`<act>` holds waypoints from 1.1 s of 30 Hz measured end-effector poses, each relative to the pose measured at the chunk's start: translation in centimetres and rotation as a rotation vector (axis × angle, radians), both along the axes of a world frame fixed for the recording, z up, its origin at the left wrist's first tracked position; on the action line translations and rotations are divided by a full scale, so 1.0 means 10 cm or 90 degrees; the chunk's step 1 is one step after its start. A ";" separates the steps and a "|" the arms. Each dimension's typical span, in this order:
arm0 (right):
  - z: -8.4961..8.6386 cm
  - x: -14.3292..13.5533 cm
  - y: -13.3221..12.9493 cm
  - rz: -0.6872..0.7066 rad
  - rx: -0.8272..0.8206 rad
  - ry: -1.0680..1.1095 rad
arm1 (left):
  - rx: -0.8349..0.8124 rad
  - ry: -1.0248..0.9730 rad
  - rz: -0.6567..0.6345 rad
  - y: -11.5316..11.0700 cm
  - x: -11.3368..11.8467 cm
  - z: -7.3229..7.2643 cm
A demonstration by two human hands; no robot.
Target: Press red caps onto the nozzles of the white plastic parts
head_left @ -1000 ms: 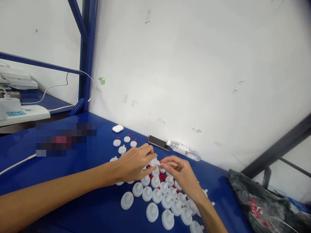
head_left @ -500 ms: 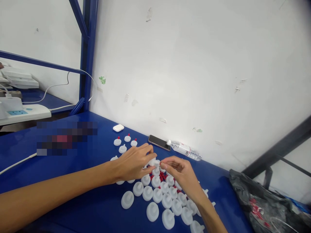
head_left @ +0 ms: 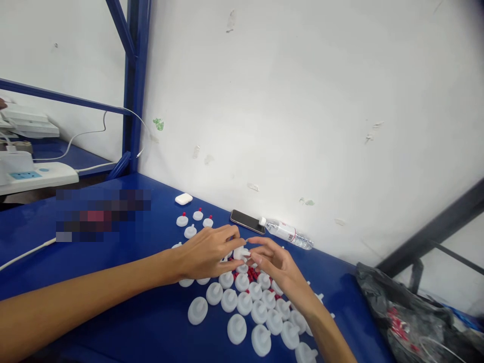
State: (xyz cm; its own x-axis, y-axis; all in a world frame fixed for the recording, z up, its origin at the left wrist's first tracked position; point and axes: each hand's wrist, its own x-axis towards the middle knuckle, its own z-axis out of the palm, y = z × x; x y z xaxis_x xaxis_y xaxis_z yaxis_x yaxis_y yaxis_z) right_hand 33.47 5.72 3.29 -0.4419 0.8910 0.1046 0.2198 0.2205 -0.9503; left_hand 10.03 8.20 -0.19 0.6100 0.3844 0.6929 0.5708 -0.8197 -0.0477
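My left hand (head_left: 212,250) is closed on a white nozzle cap (head_left: 239,253), its fingers round the cap's wide base. My right hand (head_left: 273,257) is just to the right, thumb and fingertips at the cap's narrow tip; whatever they pinch is too small to make out. Below both hands, several white caps (head_left: 244,304) stand on the blue table with their spouts up. Small red pieces (head_left: 252,275) lie in a heap among them. Behind my left hand, a few white caps (head_left: 182,220) carry red tips.
Along the wall lie a white case (head_left: 183,199), a phone (head_left: 247,222) and a plastic bottle (head_left: 287,233). A black bag (head_left: 378,297) with red pieces is at the right. A power strip (head_left: 41,174) and cable are at the left.
The cap in my left hand has tilted, its tip now pointing towards my right hand. The fingers of my right hand have spread slightly and lifted.
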 end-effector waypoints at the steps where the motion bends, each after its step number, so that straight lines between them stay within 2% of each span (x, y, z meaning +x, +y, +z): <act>1: 0.00 0.01 -0.01 0.009 -0.011 0.006 | 0.004 -0.001 -0.010 0.00 0.00 0.01; 7: -0.06 0.03 0.01 0.097 -0.083 0.111 | 0.030 -0.011 -0.069 -0.07 0.02 0.03; 13: -0.10 0.05 0.01 0.101 -0.144 0.204 | 0.053 -0.040 -0.080 -0.08 0.05 0.03; 21: -0.10 0.05 0.01 0.121 -0.149 0.223 | 0.063 -0.058 -0.088 -0.07 0.03 0.04; 27: -0.02 -0.04 -0.08 0.220 -0.125 0.199 | 0.069 -0.067 -0.065 -0.11 0.05 0.01; 33: -0.08 -0.06 -0.08 0.159 -0.103 0.178 | 0.101 -0.058 -0.054 -0.13 0.07 0.01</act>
